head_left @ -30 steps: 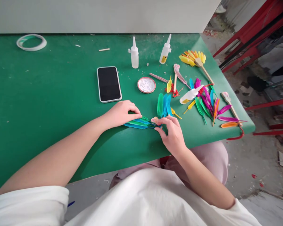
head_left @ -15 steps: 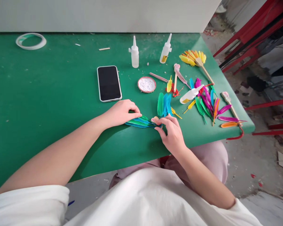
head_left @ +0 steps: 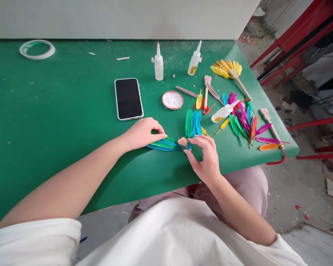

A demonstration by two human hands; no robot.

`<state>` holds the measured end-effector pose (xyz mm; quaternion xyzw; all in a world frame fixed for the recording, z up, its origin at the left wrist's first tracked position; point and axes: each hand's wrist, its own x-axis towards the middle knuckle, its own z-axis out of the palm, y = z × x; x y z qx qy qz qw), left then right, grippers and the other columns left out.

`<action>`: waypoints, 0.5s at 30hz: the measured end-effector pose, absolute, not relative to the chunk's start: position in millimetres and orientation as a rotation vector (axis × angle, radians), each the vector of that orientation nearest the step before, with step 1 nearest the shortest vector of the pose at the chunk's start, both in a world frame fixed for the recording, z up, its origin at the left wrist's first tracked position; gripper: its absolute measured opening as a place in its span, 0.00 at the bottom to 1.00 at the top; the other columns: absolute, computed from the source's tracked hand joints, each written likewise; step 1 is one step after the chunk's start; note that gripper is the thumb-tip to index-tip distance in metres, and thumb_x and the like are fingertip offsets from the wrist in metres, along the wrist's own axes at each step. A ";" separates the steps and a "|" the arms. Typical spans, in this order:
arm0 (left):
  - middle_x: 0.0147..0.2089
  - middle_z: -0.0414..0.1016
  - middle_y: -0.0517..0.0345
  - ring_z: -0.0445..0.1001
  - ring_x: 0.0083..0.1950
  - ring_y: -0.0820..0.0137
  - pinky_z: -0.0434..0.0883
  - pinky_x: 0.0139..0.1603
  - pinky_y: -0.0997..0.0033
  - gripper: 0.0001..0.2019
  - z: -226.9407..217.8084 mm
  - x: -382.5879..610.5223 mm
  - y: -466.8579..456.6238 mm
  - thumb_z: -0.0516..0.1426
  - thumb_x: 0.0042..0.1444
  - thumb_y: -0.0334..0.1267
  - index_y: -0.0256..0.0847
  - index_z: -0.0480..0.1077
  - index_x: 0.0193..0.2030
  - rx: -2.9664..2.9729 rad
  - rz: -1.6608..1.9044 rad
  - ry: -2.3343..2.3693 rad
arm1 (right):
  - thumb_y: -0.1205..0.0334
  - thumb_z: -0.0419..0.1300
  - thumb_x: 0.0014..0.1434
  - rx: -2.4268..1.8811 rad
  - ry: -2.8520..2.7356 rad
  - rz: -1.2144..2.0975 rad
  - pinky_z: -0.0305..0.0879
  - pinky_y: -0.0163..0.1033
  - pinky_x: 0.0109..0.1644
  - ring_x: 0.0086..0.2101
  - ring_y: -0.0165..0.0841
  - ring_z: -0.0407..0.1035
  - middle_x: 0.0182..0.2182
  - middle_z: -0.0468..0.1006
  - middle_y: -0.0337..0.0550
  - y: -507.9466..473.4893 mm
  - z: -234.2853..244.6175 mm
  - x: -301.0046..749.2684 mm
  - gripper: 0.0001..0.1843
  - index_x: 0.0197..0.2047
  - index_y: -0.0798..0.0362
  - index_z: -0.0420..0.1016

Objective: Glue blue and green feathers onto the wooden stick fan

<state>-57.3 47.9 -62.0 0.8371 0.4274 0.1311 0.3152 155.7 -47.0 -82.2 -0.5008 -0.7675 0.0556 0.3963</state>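
Note:
My left hand is closed on a fan of green and blue feathers, its thumb and fingertips pressing their wide left ends against the table. The quills converge to the right beside a small pinkish, heart-like piece. Around those quill ends, my right hand has its thumb and forefinger spread apart, the tips touching or nearly touching them. Upright green feathers and blue feathers lie just beyond the right fingers. Part of the joint is hidden by the right fingertips.
Glue bottles stand at the back; another bottle lies tilted among loose coloured feathers. A phone, a round lid, a tape roll and a yellow feather fan are on the green table.
My right thumb and forefinger have spread apart and shifted slightly right, showing more of the pinkish piece. The left hand stays on the feathers.

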 end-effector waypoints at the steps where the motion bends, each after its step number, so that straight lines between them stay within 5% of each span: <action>1: 0.31 0.75 0.58 0.69 0.38 0.69 0.65 0.40 0.69 0.10 -62.5 -57.5 48.0 0.56 0.50 0.44 0.40 0.74 0.29 2.207 0.347 1.121 | 0.69 0.57 0.53 -1.283 -1.915 0.107 0.65 0.48 0.50 0.45 0.38 0.65 0.39 0.74 0.43 -48.1 -81.3 157.0 0.17 0.47 0.49 0.63; 6: 0.31 0.75 0.58 0.69 0.37 0.69 0.65 0.40 0.69 0.10 -63.3 -56.8 47.1 0.56 0.50 0.44 0.41 0.74 0.28 2.219 0.354 1.126 | 0.76 0.48 0.53 -1.285 -1.956 0.208 0.65 0.48 0.51 0.50 0.37 0.63 0.39 0.76 0.42 -53.1 -82.3 164.1 0.21 0.49 0.50 0.63; 15: 0.29 0.75 0.58 0.69 0.37 0.68 0.65 0.40 0.68 0.10 -63.3 -55.4 45.2 0.57 0.50 0.44 0.40 0.74 0.27 2.219 0.379 1.129 | 0.78 0.48 0.47 -1.268 -2.071 0.185 0.61 0.50 0.55 0.49 0.37 0.64 0.38 0.77 0.39 -53.0 -85.9 162.7 0.26 0.49 0.50 0.63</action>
